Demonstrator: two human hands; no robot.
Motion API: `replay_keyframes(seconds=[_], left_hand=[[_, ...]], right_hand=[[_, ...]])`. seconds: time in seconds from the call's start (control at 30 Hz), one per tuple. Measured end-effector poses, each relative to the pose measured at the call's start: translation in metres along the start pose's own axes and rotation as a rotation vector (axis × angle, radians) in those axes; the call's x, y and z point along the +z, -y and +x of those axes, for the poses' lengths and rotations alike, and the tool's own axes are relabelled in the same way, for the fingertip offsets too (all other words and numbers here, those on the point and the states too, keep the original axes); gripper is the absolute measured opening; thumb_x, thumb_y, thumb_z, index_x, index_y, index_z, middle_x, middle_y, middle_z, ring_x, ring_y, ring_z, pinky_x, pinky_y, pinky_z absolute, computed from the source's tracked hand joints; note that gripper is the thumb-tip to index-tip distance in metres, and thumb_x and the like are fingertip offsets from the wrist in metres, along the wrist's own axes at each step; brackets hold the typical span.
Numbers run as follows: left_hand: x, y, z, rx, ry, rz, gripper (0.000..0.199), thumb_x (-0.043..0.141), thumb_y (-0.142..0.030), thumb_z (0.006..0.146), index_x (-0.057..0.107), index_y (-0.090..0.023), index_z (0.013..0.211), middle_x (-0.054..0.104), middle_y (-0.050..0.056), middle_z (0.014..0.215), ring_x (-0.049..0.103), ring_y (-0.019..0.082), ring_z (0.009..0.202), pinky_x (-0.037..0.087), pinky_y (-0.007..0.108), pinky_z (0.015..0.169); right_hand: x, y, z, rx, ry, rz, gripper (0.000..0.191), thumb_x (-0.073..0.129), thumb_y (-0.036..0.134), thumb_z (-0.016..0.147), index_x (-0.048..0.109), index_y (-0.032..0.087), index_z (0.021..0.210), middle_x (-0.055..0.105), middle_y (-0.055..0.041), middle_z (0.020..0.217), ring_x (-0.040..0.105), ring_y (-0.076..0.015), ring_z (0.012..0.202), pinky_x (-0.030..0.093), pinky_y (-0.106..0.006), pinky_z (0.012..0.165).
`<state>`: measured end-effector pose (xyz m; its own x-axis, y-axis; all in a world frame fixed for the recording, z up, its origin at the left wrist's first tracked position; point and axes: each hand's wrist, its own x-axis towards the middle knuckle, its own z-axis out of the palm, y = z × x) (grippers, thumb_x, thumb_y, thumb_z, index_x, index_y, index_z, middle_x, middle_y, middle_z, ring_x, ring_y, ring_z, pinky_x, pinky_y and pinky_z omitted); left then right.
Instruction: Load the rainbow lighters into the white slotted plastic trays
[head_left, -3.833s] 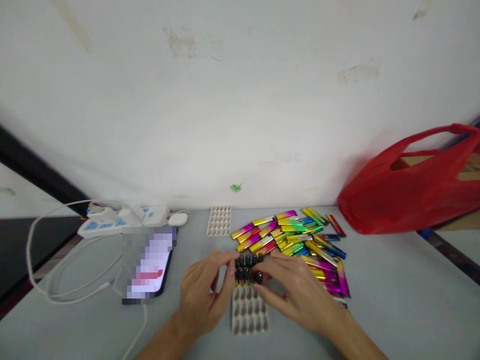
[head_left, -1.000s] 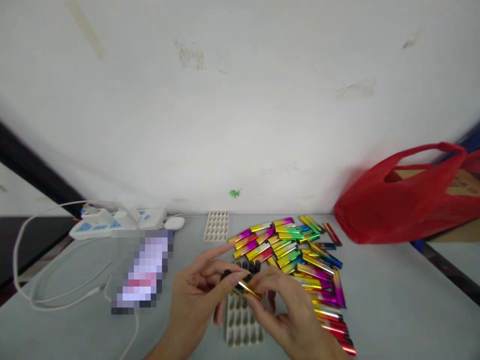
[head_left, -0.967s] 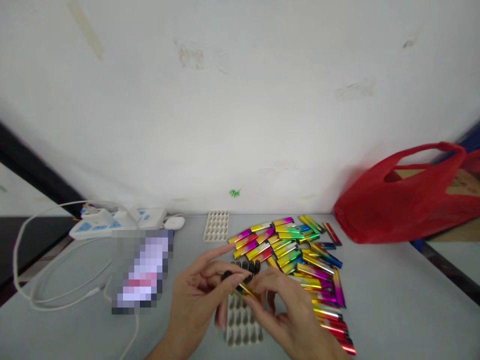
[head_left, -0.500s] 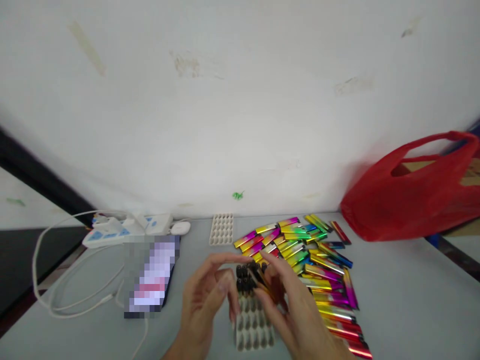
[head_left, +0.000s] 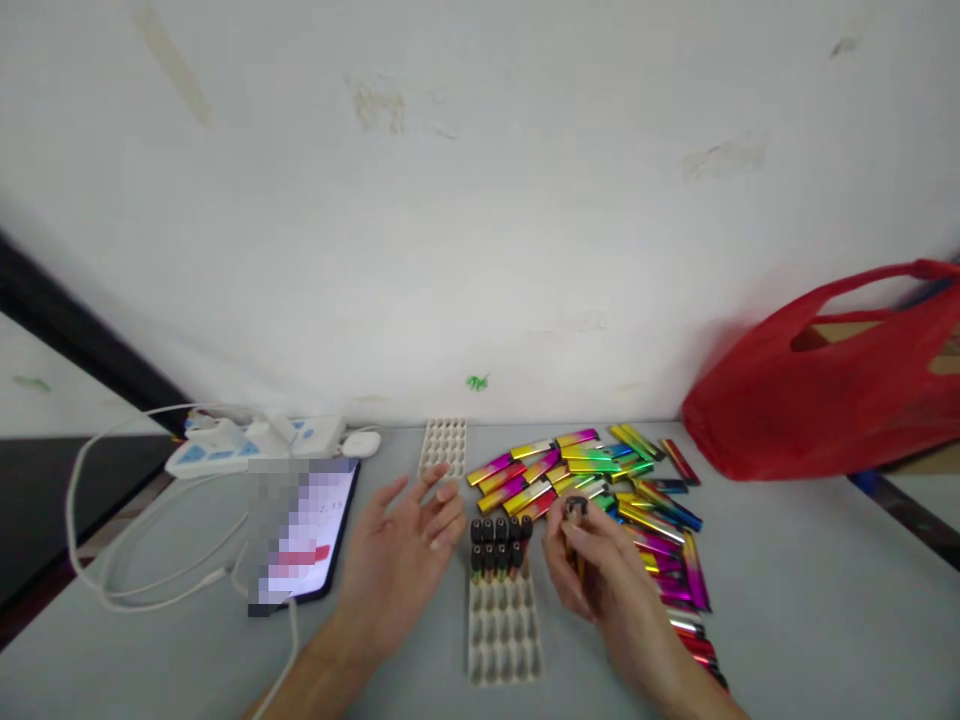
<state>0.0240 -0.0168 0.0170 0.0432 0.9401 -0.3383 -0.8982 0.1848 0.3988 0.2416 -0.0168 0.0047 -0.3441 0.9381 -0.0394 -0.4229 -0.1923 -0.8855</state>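
My right hand (head_left: 600,560) is closed around a lighter (head_left: 576,506), its black top poking up between thumb and fingers, to the right of a pale tray. In that tray (head_left: 504,650), rows of holes run toward me; its two far rows hold several upright lighters (head_left: 501,545) with black tops. My left hand (head_left: 409,550) is held palm up with fingers apart and nothing in it, left of the tray. A loose pile of shiny multicoloured lighters (head_left: 570,470) spreads behind and beside my right hand, which hides some of them.
A second pale tray (head_left: 445,440) lies near the wall. On the left are a phone (head_left: 319,540) with a white cable and a white power strip (head_left: 255,445) with plugs. A red bag (head_left: 817,400) stands at the right against the wall.
Both hands have moved apart from over the tray, the left to the left and opening, the right to the right with a lighter. The black tops in the tray are now uncovered.
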Motion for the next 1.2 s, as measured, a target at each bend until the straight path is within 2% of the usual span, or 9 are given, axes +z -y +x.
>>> replay_keyframes(seconds=[0.1,0.2,0.4,0.5,0.63,0.77,0.93,1.2], left_hand=[[-0.004,0.0,0.003,0.002,0.026,-0.028,0.027,0.058,-0.008,0.085,0.071,-0.009,0.109,0.053,0.003,0.084,0.047,0.011,0.06,0.052,0.023,0.055],[-0.009,0.001,0.005,0.024,0.061,0.016,0.035,0.061,-0.002,0.076,0.073,-0.008,0.109,0.056,0.005,0.088,0.047,0.011,0.062,0.053,0.023,0.058],[-0.01,0.004,0.004,0.066,0.074,0.163,0.033,0.071,-0.002,0.076,0.076,-0.011,0.108,0.062,0.005,0.093,0.047,0.01,0.062,0.052,0.022,0.059],[-0.009,0.007,0.003,0.087,0.061,0.22,0.036,0.076,-0.003,0.074,0.077,-0.014,0.108,0.064,0.004,0.093,0.047,0.008,0.061,0.052,0.021,0.059],[-0.01,0.01,0.005,0.123,0.019,0.298,0.05,0.086,-0.001,0.067,0.076,-0.017,0.113,0.065,0.001,0.095,0.05,0.008,0.063,0.051,0.021,0.061],[-0.017,0.011,0.011,0.164,-0.036,0.376,0.059,0.093,-0.002,0.061,0.076,-0.018,0.115,0.067,-0.001,0.097,0.053,0.006,0.064,0.049,0.02,0.061],[-0.027,0.011,0.022,0.191,-0.097,0.462,0.069,0.097,-0.004,0.053,0.076,-0.017,0.117,0.073,-0.001,0.097,0.06,0.009,0.07,0.052,0.021,0.067],[-0.033,0.011,0.023,0.196,-0.049,0.577,0.065,0.095,-0.008,0.058,0.076,-0.022,0.119,0.071,-0.002,0.097,0.06,0.01,0.074,0.052,0.023,0.073]], right_hand=[[-0.002,0.003,0.001,0.069,0.047,0.074,0.043,0.071,0.055,0.099,0.059,0.02,0.078,0.039,0.0072,0.058,0.026,-0.0095,0.05,0.021,-0.025,0.047],[-0.005,0.005,0.001,0.136,0.109,0.164,0.049,0.068,0.062,0.101,0.056,0.021,0.077,0.033,0.0083,0.06,0.019,-0.0099,0.052,0.017,-0.025,0.048],[-0.008,0.004,0.005,0.209,0.187,0.311,0.061,0.064,0.072,0.1,0.044,0.023,0.069,0.026,0.0096,0.059,0.012,-0.0104,0.052,0.015,-0.026,0.048],[-0.009,0.003,0.006,0.205,0.195,0.314,0.063,0.062,0.073,0.101,0.043,0.023,0.068,0.025,0.0095,0.058,0.012,-0.0104,0.051,0.015,-0.027,0.048],[-0.009,0.001,0.007,0.232,0.204,0.293,0.063,0.063,0.073,0.099,0.042,0.024,0.066,0.024,0.01,0.057,0.011,-0.0099,0.05,0.013,-0.027,0.047],[-0.008,0.001,0.008,0.264,0.217,0.266,0.066,0.063,0.076,0.096,0.038,0.025,0.063,0.023,0.0105,0.055,0.011,-0.0086,0.048,0.012,-0.027,0.046],[-0.006,-0.005,0.01,0.306,0.224,0.247,0.067,0.065,0.073,0.094,0.031,0.026,0.06,0.021,0.011,0.053,0.01,-0.0073,0.046,0.009,-0.026,0.044],[0.0,-0.011,0.006,0.412,0.188,0.163,0.067,0.068,0.077,0.085,0.032,0.026,0.061,0.02,0.0122,0.051,0.01,-0.0074,0.046,0.006,-0.027,0.045]])
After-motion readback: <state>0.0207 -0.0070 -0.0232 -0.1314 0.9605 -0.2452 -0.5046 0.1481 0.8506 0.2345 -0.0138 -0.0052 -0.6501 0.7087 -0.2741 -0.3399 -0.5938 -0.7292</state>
